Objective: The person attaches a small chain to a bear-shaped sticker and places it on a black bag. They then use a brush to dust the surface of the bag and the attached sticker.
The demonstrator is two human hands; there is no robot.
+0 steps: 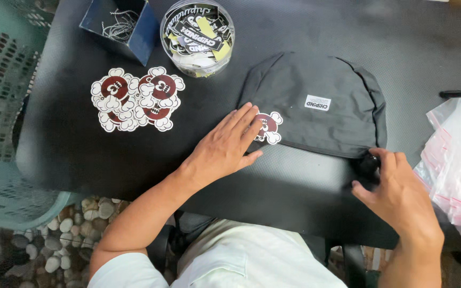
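Dark grey folded cap (small white label), flat on table, cartoon sticker at edge

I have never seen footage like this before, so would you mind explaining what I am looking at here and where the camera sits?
There is only one picture, taken by a camera worn on a person's head and looking down at their own two bare hands. No machine is involved. They work at a black table. The left hand lies flat, fingers on the edge of a folded dark grey cloth item, beside a cartoon-shaped tag lying on it. The right hand touches the cloth's lower right corner; whether it pinches it, I cannot tell. Further back lie a pile of similar tags, a round clear tub of labels and a blue box of strings. Clear plastic bags lie on the right.
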